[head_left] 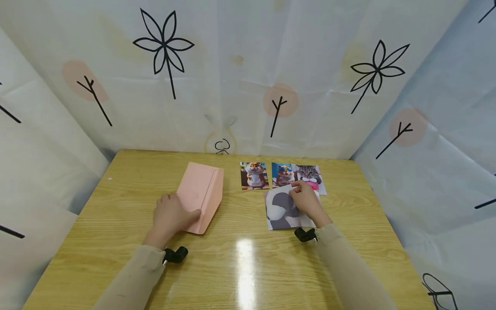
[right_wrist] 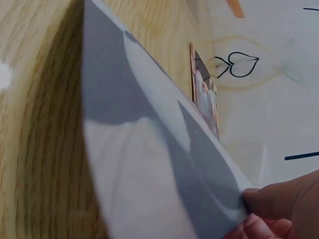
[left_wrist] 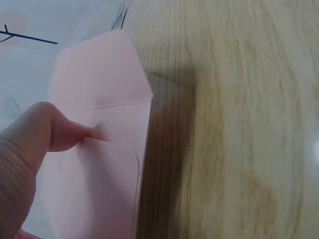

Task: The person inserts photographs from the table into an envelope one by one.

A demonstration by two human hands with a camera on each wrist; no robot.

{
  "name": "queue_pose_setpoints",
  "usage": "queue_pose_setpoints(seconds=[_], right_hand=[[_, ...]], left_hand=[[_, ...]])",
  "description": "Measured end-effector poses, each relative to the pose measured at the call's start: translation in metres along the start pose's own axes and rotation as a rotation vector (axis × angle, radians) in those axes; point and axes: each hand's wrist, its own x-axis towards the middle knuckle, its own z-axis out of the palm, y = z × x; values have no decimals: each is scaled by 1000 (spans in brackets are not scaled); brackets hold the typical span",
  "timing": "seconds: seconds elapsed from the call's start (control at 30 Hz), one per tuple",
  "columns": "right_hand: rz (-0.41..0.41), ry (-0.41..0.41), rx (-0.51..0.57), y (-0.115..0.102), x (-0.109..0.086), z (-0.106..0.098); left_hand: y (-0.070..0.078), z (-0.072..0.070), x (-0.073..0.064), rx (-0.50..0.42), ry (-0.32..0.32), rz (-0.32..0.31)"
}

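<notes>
At the left of the table, my left hand (head_left: 171, 214) grips a pink envelope (head_left: 196, 183) by its near part, thumb pressed on its face. Its flap (left_wrist: 102, 69) stands out from the body in the left wrist view. My right hand (head_left: 306, 201) pinches a grey-and-white printed picture sheet (head_left: 280, 210) at its far edge. The sheet is tilted, with its near part low over the table. Just beyond it lie a hamster picture (head_left: 254, 175), a picture of a hamster in blue goggles (head_left: 284, 174) and a cat picture (head_left: 309, 173), which overlaps the goggled one's right side.
The wooden table (head_left: 128, 185) meets a white curtain (head_left: 232, 86) with drawn flowers along its back edge. More printed cloth (head_left: 438, 172) hangs at the right and left sides. A bright light reflection (head_left: 246, 271) shows on the near tabletop.
</notes>
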Motion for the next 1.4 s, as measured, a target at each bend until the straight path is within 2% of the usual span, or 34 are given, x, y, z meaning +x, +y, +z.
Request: queue_pose_setpoints(seconds=[0.2, 0.53, 0.7, 0.97, 1.27, 1.4], right_hand=[[-56, 26, 107, -2, 1, -1], [-128, 169, 253, -22, -4, 5], [-171, 233, 353, -31, -3, 11], [-224, 307, 444, -42, -4, 17], [-250, 314, 501, -51, -5, 25], [-280, 275, 542, -54, -5, 32]], left_hand=[[6, 4, -1, -41, 110, 53], [12, 14, -4, -31, 191, 90], [17, 16, -7, -27, 207, 105], [23, 17, -10, -31, 202, 101], [29, 19, -12, -7, 202, 109], [31, 21, -12, 8, 197, 107]])
